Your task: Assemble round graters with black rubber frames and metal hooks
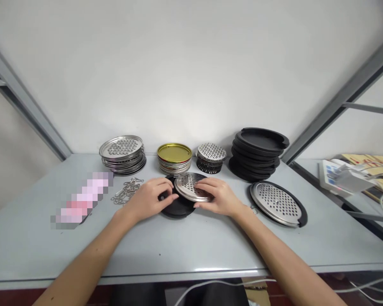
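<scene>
In the middle of the table, a round black base (178,209) lies flat. My left hand (151,198) is closed at its left edge, fingers curled and thumb over the base. A silver perforated metal disc (190,185) is tilted above the base's upper right part. My right hand (218,196) grips this disc by its right edge, with fingers on top and thumb at the near rim. Whether the disc touches the base cannot be made out. A heap of metal wire clips (126,191) lies just left of my left hand.
Along the wall stand stacks of silver perforated discs (121,147), gold-coloured lids (174,153), small spiky grater discs (211,152) and black round bases (258,142). At right lies a black base with a perforated disc (277,204) in it. A blurred pink item (83,199) lies left.
</scene>
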`<state>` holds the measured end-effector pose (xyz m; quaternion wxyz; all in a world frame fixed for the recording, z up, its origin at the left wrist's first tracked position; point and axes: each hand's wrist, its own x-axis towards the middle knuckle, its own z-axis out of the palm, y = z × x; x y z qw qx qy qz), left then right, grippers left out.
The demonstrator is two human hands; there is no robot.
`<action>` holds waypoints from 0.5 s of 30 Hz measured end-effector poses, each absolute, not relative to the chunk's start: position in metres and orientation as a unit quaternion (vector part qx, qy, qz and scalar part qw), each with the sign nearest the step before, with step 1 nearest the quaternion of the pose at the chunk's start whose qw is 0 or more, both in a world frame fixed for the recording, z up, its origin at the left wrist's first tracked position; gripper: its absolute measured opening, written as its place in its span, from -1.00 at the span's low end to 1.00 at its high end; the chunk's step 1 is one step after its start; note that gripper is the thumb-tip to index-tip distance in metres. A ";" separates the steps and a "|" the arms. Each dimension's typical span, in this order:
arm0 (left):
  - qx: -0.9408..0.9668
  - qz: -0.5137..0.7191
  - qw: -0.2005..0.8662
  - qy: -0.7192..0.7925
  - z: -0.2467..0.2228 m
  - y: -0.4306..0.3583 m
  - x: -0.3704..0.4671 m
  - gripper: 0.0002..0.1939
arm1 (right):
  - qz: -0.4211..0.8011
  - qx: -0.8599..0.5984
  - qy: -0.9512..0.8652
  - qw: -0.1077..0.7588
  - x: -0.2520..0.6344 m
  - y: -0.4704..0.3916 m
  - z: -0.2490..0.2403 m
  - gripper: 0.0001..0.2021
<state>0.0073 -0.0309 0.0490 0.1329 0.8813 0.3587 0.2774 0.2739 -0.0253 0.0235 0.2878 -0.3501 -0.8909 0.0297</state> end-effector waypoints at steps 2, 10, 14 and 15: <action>0.863 0.289 0.113 0.398 0.046 -0.027 0.004 -0.74 | 0.026 -0.337 -0.901 0.272 0.272 -0.025 0.022 -0.47; 0.880 0.175 0.121 0.424 0.027 -0.028 0.005 -0.49 | 0.031 -0.315 -0.917 0.242 0.267 -0.027 0.024 -0.46; 0.882 0.154 0.136 0.424 0.028 -0.028 0.004 -0.48 | 0.057 -0.309 -0.917 0.246 0.268 -0.028 0.027 -0.47; 0.883 0.147 0.141 0.423 0.029 -0.028 0.003 -0.45 | 0.067 -0.312 -0.915 0.248 0.268 -0.028 0.027 -0.53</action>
